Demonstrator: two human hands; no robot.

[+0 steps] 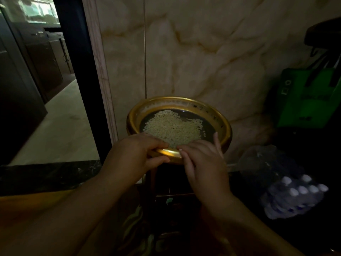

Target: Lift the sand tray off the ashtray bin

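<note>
A round golden plate [224, 124] with a dark centre sits in front of me, close to a marble wall. A heap of pale small grains [173, 127] lies in its middle. My left hand [134, 154] grips the plate's near rim, thumb below and fingers curled over the top. My right hand [201, 159] rests on the same rim just to the right, its fingertips down among the grains at the near edge, one finger raised along the right side.
A green bag [306, 100] stands at the right against the marble wall [203, 52]. A shrink-wrapped pack of capped bottles [295, 196] lies low right. A dark doorway [46, 89] with a pale floor opens at the left.
</note>
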